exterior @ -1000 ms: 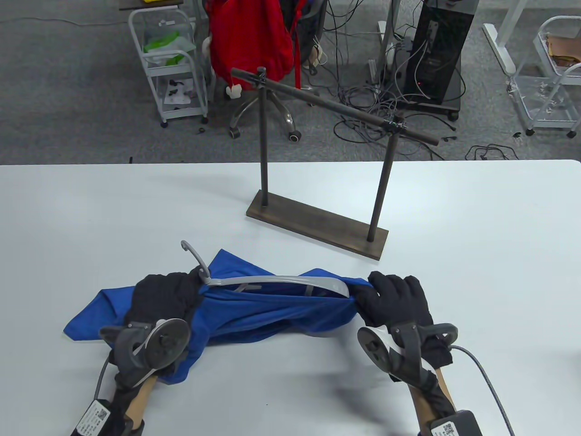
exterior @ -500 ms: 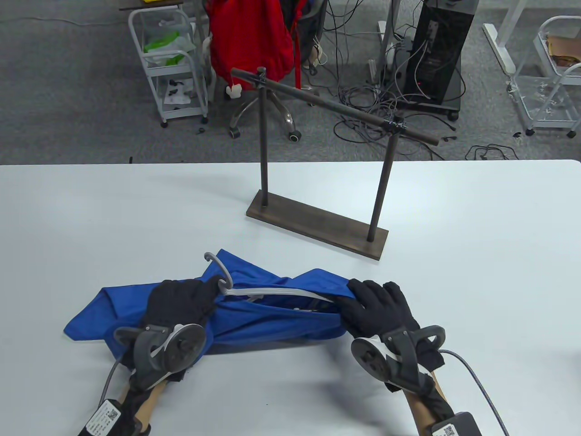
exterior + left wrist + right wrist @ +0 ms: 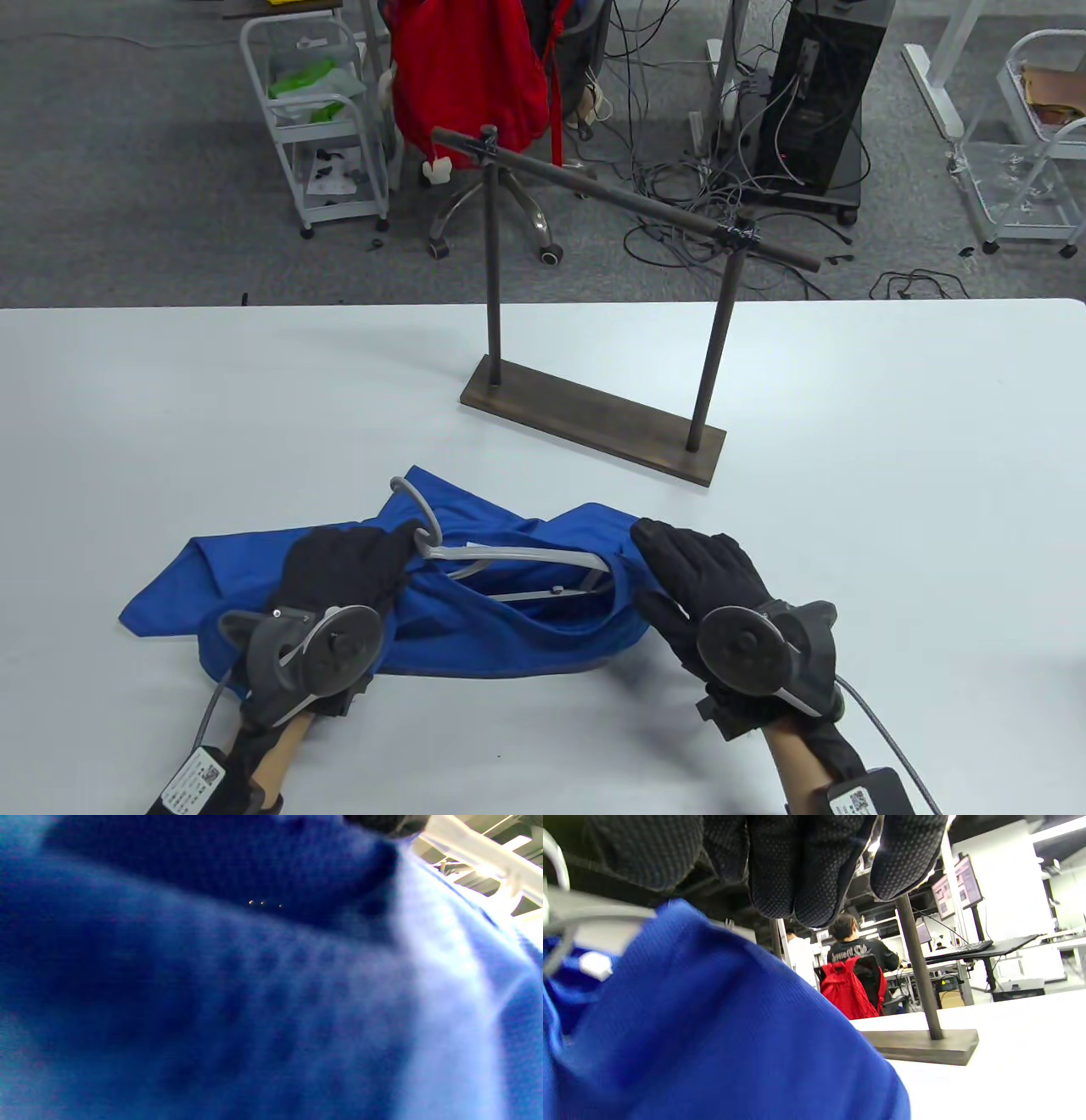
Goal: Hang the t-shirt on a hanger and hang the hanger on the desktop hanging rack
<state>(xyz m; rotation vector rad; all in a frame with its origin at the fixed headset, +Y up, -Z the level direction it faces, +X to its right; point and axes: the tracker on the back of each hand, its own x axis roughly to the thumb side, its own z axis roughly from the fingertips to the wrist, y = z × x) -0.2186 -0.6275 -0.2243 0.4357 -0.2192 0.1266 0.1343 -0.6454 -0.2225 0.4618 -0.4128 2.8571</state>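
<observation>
A blue t-shirt [image 3: 509,620] lies bunched on the white table [image 3: 891,509] near its front edge. A grey hanger [image 3: 517,556] sits partly inside it, with its hook [image 3: 416,509] sticking out at the top left. My left hand [image 3: 348,569] grips the hanger's neck together with cloth. Blue cloth [image 3: 212,984] fills the left wrist view, with the hanger's pale bar [image 3: 479,853] at the top right. My right hand [image 3: 679,560] lies palm down on the shirt's right end, fingers [image 3: 797,870] straight above the cloth [image 3: 691,1027]. The dark rack [image 3: 594,420] stands behind, its bar [image 3: 628,199] bare.
The rack's post [image 3: 918,971] and base [image 3: 925,1048] stand just beyond my right hand. Past the table's far edge are a red backpack [image 3: 467,68] on a chair, white carts [image 3: 327,127], floor cables and a black tower [image 3: 819,102]. A seated person [image 3: 861,946] is behind.
The hanger slid right, deeper into the shirt, and its right arm is now covered. My left hand followed. My right hand let go of the shirt's end and rolled palm down.
</observation>
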